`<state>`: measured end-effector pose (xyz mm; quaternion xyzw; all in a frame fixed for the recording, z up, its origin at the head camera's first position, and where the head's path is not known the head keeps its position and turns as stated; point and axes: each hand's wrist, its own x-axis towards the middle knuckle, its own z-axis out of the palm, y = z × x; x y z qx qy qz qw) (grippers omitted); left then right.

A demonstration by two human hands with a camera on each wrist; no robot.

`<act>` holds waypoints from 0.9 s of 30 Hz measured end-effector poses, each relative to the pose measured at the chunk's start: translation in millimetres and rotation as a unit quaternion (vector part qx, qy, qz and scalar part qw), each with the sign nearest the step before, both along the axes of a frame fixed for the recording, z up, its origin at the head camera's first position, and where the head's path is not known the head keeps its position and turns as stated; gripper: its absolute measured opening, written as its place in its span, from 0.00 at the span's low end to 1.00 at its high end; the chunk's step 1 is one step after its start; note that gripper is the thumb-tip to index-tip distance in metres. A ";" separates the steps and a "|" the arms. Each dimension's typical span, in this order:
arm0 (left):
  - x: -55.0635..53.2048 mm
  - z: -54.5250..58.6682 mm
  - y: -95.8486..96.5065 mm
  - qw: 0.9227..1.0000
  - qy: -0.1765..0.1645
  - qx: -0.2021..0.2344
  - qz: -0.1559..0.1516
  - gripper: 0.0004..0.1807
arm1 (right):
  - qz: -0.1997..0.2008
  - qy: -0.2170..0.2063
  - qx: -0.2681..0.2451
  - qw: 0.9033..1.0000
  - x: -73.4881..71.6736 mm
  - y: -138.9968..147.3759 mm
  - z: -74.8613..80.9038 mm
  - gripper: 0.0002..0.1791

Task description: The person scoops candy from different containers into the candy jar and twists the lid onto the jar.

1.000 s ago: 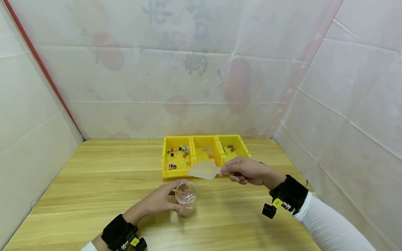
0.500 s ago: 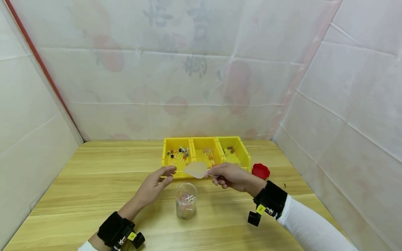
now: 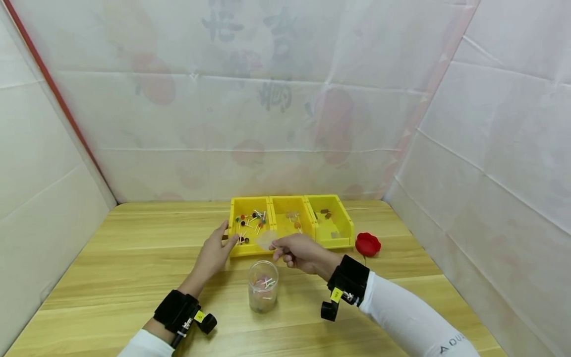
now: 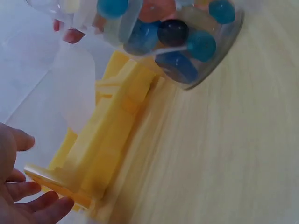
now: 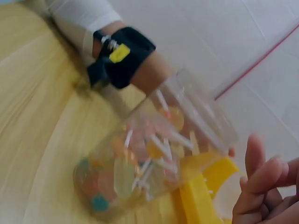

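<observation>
My right hand pinches the handle of a translucent scoop, whose blade hangs over the front of the left compartment of a yellow three-part bin. At that bin's left end is my left hand, its fingers extended and spread around the near corner. Whether they touch it, I cannot tell. Lollipops with dark, red and green heads lie in the left compartment. A clear jar stands uncapped in front of the bin. White sticks and coloured balls, several blue, show through its wall in the wrist views.
To the right of the bin lies a red scalloped lid-like piece. The middle compartment holds a few pale and orange lollipops, the right one some brown pieces. Pale sheet walls enclose the wooden table behind and at both sides.
My left hand has let go of the jar and moved to the bin's left end. My right hand has carried the scoop leftward, uncovering the red piece.
</observation>
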<state>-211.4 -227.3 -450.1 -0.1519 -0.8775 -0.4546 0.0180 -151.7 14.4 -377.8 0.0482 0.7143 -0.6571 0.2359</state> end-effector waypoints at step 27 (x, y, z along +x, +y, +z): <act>2.0 -12.0 11.5 0.998 0.052 -0.037 0.015 0.36 | -0.118 -0.049 -0.068 0.989 -36.8 -35.0 -13.3 0.13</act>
